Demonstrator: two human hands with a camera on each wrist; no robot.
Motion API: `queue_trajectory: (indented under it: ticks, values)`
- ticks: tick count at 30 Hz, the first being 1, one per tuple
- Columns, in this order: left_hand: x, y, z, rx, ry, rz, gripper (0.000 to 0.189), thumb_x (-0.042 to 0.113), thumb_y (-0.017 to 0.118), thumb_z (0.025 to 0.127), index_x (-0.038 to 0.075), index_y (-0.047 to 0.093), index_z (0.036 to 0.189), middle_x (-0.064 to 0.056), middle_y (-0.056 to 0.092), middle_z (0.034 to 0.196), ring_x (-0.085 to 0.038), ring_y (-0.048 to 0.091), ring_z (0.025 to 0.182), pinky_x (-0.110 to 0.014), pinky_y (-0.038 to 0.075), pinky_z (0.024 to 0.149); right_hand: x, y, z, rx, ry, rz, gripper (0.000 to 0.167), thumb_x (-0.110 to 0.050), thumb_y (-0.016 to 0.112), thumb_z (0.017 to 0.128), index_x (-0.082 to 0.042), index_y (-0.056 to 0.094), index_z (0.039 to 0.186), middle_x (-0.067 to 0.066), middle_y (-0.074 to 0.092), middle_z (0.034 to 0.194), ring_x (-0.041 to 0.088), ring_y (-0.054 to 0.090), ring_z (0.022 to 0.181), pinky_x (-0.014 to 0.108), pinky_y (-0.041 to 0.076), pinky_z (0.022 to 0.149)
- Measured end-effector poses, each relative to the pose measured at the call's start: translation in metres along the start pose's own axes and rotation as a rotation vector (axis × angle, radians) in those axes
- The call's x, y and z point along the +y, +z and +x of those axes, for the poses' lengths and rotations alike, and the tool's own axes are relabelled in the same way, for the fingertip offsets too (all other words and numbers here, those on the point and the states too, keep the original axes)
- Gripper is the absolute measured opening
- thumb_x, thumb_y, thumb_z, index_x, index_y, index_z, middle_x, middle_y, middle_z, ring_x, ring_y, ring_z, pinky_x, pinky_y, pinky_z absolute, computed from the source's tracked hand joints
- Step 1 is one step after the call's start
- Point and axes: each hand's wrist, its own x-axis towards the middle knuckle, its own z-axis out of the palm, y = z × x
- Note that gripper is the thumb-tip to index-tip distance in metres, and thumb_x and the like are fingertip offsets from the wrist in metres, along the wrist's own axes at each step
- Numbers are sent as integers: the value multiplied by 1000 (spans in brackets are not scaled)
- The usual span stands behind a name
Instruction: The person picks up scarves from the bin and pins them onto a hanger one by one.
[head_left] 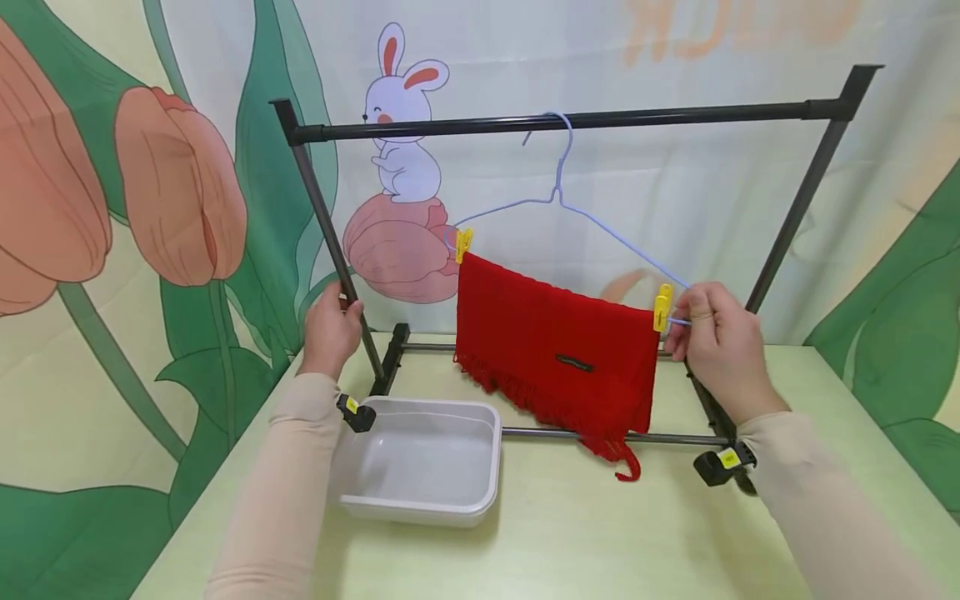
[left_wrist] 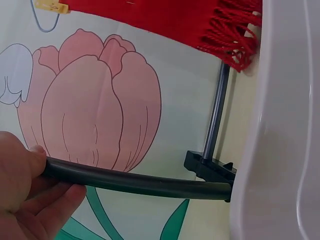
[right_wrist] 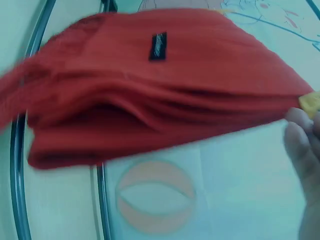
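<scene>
A red fringed scarf [head_left: 551,333] with a dark label hangs folded from a thin lilac wire hanger [head_left: 559,171]. Two yellow clothespins [head_left: 464,245] fasten its upper corners to the hanger, whose hook sits over the top bar [head_left: 450,127] of a black rack. My right hand [head_left: 722,350] pinches the hanger's right end, just beside the right clothespin [head_left: 662,308]; the hanger slopes down toward that side. At the left, my left hand [head_left: 330,335] grips the rack's left post [left_wrist: 140,182], thumb on one side and fingers on the other.
A pale grey plastic basin [head_left: 420,454] stands on the light table [head_left: 570,533], in front of the rack's lower left. Low rails [head_left: 536,432] join the rack's feet. Behind hangs a cloth backdrop [head_left: 660,183] printed with tulips and a rabbit.
</scene>
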Motion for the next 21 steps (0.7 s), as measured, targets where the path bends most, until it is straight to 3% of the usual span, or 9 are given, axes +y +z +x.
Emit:
queue_trajectory:
  ticks: [5, 10, 15, 17, 21]
  values:
    - [2, -2, -1, -29, -26, 0, 35, 21, 52, 115, 4, 52, 145, -26, 70, 127, -44, 68, 112, -59, 56, 99, 5, -10, 4, -147, 54, 5, 38, -33, 39, 118, -1, 60, 121, 19, 69, 95, 19, 68, 66, 22, 60, 59]
    - [1, -8, -2, -56, -8, 39, 40, 23, 52, 115, 3, 49, 149, -29, 69, 131, -47, 69, 116, -60, 55, 100, 4, -17, 7, -207, 88, 7, 45, -39, 37, 118, -1, 59, 126, 19, 68, 100, 20, 69, 71, 28, 61, 60]
    - [-1, -22, -8, -70, 16, 104, 52, 31, 54, 113, 0, 43, 154, -30, 70, 130, -50, 70, 110, -60, 57, 89, 4, -26, 6, -235, 109, 12, 44, -40, 38, 118, -2, 57, 130, 16, 65, 101, 20, 70, 73, 32, 62, 61]
    - [-1, -28, -12, -48, 21, 126, 50, 34, 53, 112, 0, 47, 148, -28, 72, 124, -48, 71, 103, -58, 56, 83, 5, -30, 4, -231, 105, -3, 43, -39, 39, 118, -2, 56, 131, 14, 65, 101, 17, 70, 73, 32, 62, 60]
    - [1, -36, -28, -2, 61, 168, 33, 31, 51, 111, 1, 60, 121, -21, 70, 101, -40, 65, 87, -47, 50, 70, 7, -42, -5, -189, 63, -111, 36, -33, 43, 118, -2, 59, 128, 11, 66, 96, 7, 66, 71, 26, 56, 59]
